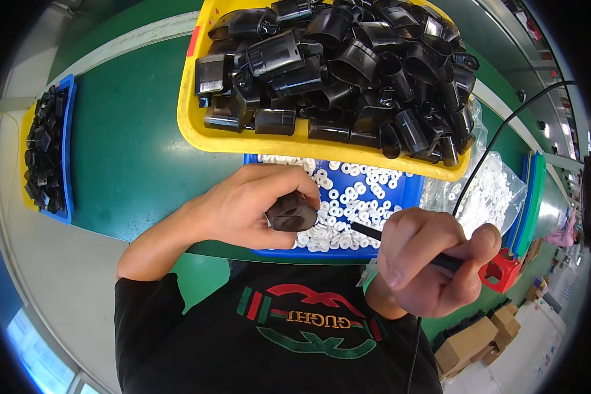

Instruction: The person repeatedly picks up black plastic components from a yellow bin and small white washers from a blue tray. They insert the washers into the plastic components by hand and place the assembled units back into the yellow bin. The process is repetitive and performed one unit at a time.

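The left hand gripped a black plastic housing; the right hand pinched a black pen-like tool. A slip could've scattered the white washers.

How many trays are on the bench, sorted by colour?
Yellow trays: 2, the big one of black plastic parts and one under the far-left tray.
Blue trays: 2, one of white rings and the far-left one.
Total: 4.
The stacked trays at right are edge-on, so they are not counted.
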{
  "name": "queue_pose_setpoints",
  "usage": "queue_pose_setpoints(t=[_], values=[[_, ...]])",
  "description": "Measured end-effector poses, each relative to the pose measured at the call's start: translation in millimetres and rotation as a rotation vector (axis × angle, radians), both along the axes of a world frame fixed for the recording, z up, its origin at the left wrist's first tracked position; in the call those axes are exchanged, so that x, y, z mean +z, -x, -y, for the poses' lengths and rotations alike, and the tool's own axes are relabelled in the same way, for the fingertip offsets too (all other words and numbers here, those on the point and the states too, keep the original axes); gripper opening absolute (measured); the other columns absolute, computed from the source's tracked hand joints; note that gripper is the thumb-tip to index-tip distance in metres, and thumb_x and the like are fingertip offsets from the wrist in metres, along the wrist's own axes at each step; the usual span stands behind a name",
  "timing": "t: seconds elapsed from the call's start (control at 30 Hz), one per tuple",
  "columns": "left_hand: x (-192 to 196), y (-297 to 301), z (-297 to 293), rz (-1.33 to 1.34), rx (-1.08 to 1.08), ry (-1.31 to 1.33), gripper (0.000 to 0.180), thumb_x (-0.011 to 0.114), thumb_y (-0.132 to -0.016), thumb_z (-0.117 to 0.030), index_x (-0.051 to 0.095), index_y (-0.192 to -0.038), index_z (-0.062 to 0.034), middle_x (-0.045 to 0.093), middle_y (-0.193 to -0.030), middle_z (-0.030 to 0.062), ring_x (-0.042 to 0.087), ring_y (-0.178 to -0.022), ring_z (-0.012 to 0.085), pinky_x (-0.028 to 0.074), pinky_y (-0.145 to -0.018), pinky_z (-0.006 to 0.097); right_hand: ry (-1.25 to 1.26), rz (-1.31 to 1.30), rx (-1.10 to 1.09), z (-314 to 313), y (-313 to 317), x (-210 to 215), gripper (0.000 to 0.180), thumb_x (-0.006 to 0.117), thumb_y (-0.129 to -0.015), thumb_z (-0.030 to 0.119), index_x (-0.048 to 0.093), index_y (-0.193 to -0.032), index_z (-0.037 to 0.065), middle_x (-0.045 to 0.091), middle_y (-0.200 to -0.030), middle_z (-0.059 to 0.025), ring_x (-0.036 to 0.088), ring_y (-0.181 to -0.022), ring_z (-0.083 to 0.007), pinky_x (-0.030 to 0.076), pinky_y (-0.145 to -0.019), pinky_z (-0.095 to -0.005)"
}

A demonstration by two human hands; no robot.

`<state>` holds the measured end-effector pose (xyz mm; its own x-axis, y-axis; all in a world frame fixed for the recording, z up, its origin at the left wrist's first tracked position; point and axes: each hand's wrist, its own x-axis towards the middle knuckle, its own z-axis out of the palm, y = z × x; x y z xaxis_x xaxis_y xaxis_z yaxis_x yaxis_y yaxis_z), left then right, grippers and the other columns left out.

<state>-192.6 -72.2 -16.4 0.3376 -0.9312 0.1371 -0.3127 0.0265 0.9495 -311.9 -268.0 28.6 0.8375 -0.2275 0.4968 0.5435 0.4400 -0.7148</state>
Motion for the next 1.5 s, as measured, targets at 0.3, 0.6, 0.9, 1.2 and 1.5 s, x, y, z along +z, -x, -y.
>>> queue_pose_setpoints(t=[0.3, 0.6, 0.9, 1.2, 1.5], values=[[0, 4, 0, 0.05, 0.022, -0.045, 0.032, 0.072, -0.066, -0.01, 0.063, -0.095, -0.0012, 0.064, -0.09, 0.0118, 0.064, -0.08, 0.0309, 0.051, -0.071, 0.037, -0.085, 0.129, 0.098, -11, -19, 13, 0.006, 0.057, -0.096, 0.005, 0.055, -0.092, 0.01, 0.066, -0.069, -0.011, 0.06, -0.051, -0.0164, 0.037, -0.04, -0.0245], [-3, -1, -1, 0.042, -0.011, 0.014, 0.031, 0.076, -0.065, -0.013, 0.061, -0.09, -0.0006, 0.066, -0.091, 0.013, 0.063, -0.08, 0.0309, 0.051, -0.072, 0.038, -0.134, 0.208, 0.196, -14, -27, 2, 0.011, 0.061, -0.079, -0.007, 0.054, -0.081, 0.002, 0.058, -0.065, -0.0082, 0.046, -0.044, -0.0135, 0.03, -0.037, -0.0269], [-9, 0, 5, 0.091, -0.028, 0.203, 0.03, 0.078, -0.063, -0.01, 0.063, -0.087, -0.0008, 0.067, -0.103, 0.0153, 0.062, -0.1, 0.0363, 0.049, -0.088, 0.046, 0.056, 0.068, 0.02, -38, -25, 5, 0.023, 0.056, -0.092, 0.006, 0.049, -0.07, 0.005, 0.047, -0.051, -0.0027, 0.039, -0.038, -0.012, 0.026, -0.035, -0.0249], [-10, 2, 2, 0.057, -0.056, 0.147, 0.034, 0.078, -0.065, -0.012, 0.065, -0.095, -0.0003, 0.067, -0.099, 0.013, 0.063, -0.101, 0.0353, 0.05, -0.088, 0.045, 0.062, -0.047, -0.036, -51, -19, 2, 0.04, 0.048, -0.1, 0.021, 0.051, -0.065, 0.002, 0.043, -0.055, -0.0051, 0.037, -0.042, -0.0163, 0.025, -0.04, -0.0305], [-9, 1, 1, 0.066, -0.049, 0.15, 0.034, 0.077, -0.065, -0.012, 0.065, -0.094, -0.0002, 0.067, -0.098, 0.0147, 0.063, -0.099, 0.0346, 0.05, -0.086, 0.042, 0.136, 0.004, -0.047, -51, -24, 1, 0.031, 0.053, -0.097, 0.014, 0.048, -0.068, 0.005, 0.045, -0.052, -0.0029, 0.037, -0.038, -0.0119, 0.026, -0.036, -0.0255]])
